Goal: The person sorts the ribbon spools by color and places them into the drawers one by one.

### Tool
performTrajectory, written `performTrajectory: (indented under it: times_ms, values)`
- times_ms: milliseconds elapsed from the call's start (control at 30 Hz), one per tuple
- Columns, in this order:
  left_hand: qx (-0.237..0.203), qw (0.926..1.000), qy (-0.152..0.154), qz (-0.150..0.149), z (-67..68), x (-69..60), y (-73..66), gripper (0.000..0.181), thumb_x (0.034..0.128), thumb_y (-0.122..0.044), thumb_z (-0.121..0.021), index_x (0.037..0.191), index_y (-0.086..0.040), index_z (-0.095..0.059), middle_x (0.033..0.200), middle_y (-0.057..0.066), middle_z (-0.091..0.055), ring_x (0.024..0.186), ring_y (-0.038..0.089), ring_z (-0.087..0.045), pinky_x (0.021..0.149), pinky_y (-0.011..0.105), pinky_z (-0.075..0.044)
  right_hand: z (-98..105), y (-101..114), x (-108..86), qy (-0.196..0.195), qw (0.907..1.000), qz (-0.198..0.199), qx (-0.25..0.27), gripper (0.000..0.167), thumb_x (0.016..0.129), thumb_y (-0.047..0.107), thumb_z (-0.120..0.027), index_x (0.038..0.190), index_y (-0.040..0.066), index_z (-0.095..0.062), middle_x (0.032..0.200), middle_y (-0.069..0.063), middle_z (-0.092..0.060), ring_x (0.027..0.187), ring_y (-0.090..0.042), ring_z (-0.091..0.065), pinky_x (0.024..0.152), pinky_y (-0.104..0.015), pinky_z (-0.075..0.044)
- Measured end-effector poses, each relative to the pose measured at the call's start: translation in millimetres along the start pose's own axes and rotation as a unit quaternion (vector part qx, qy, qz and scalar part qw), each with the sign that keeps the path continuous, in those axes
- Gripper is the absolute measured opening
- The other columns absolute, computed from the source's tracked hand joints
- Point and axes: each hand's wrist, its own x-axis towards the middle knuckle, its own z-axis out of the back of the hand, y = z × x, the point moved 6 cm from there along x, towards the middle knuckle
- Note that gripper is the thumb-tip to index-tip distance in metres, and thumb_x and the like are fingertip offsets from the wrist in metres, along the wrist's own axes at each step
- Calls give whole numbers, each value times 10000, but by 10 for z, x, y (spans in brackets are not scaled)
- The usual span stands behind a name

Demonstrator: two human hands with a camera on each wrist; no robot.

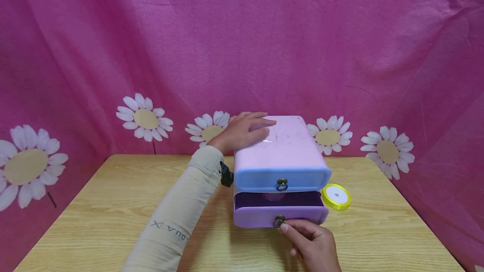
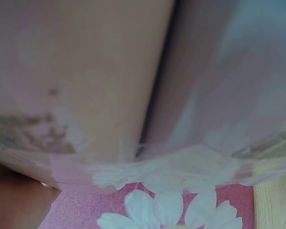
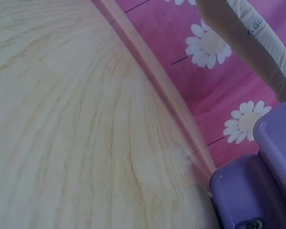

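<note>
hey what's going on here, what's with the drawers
A person is at a small pink drawer box. Their right grip pinches the ring on the purple lower drawer, which stands partly open. Their left grip rests on top of the box, fingers stretched out. The blue upper drawer is closed. A yellow-rimmed spool lies on the wooden table, to the right of the box in the head view.
</note>
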Motion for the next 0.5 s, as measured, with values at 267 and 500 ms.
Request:
performTrajectory:
  times_ms: [267, 500]
  values:
    - [19, 10000, -9, 30, -9, -7, 2, 444, 974, -478, -432, 1393, -357, -517, 1542, -43, -340, 1377, 180, -264, 1061, 439, -187, -17, -6, 69, 58, 10000, 20, 41, 182, 766, 213, -815, 880, 82, -762, 803, -104, -710, 451, -166, -557, 418, -258, -419]
    - [48, 10000, -13, 56, -13, 3, 9, 445, 976, -483, -427, 1395, -360, -514, 1543, -51, -335, 1375, 178, -266, 1053, 432, -194, -39, 1, 112, 70, 9998, 119, 147, 190, 764, 215, -818, 889, 81, -765, 817, -103, -721, 442, -150, -546, 414, -234, -408]
